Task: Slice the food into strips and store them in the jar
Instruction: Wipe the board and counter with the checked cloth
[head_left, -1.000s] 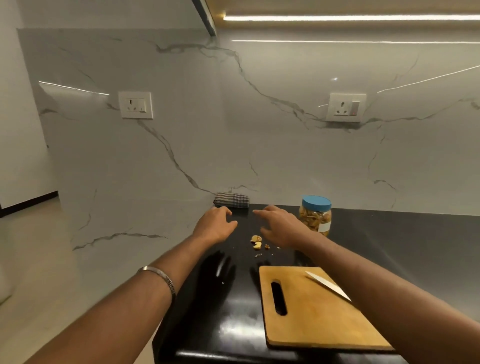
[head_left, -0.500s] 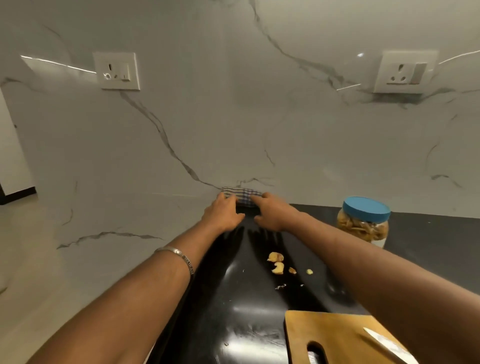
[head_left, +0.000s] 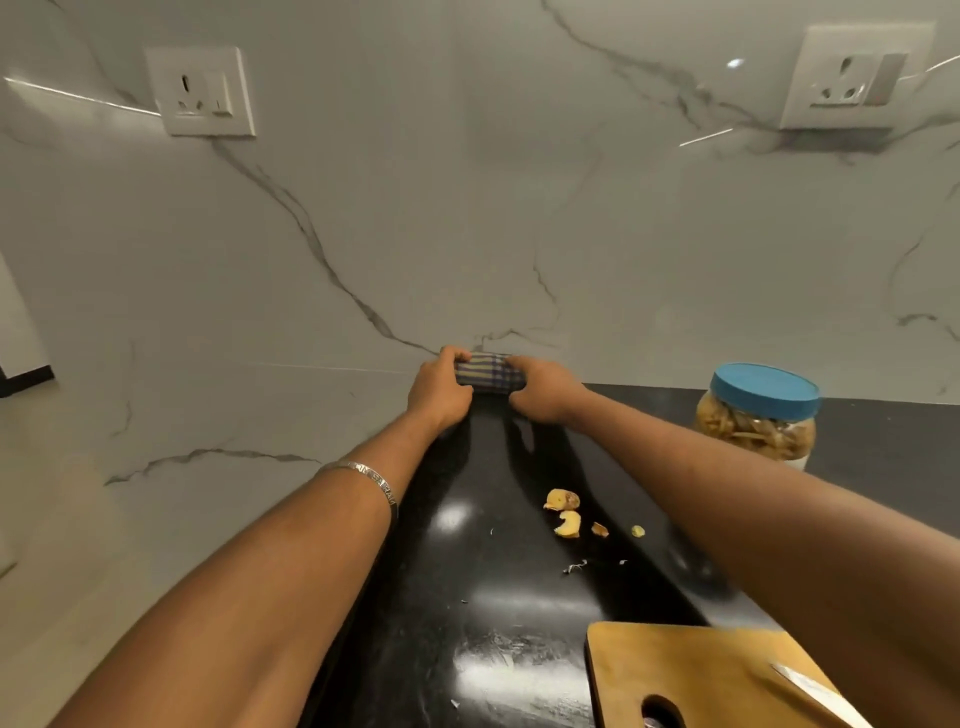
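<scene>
**Bench contents**

Glossy black bench (head_left: 467, 597) against marble wall. On it: checked cloth roll (head_left: 488, 375) at the back edge, blue-lidded jar (head_left: 759, 415) of strips at right, food scraps (head_left: 563, 512) mid-surface, wooden cutting board (head_left: 691, 680) near right with a knife (head_left: 815, 693) lying on it.

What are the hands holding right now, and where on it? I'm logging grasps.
Both grip the folded checked cloth at the wall: left hand on its left end, right hand on its right end.
</scene>
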